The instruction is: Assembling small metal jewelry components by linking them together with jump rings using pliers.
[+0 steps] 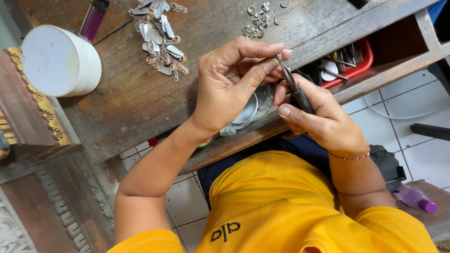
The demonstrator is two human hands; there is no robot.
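Workbench (140, 93): worn dark wood, w/ a lower shelf at its right end.
White tub (61, 61): round, lidded, on bench far left; contents hidden.
Red tray (365, 63): on the lower shelf, right; holds metal hand tools, jumbled.
Left hand (229, 84): closed in a pinch, thumb + forefinger tips on a small metal piece (278, 58). Kind of piece too small to tell.
Right hand (323, 117): closed round dark-handled pliers (294, 89), thumb along the handle.
Key relation: piece sits up and left of right hand, at the plier tip; pliers' long axis runs lower right to upper left, tip touching the piece. Left hand nearer, already on it.
Clear dish (260, 100): under the hands, at bench edge; contents unclear.
Flat metal blanks (159, 37): loose heap, bench top centre.
Small rings (258, 21): loose cluster, right of the blanks.
Purple lighter (93, 18): top left, beside tub.
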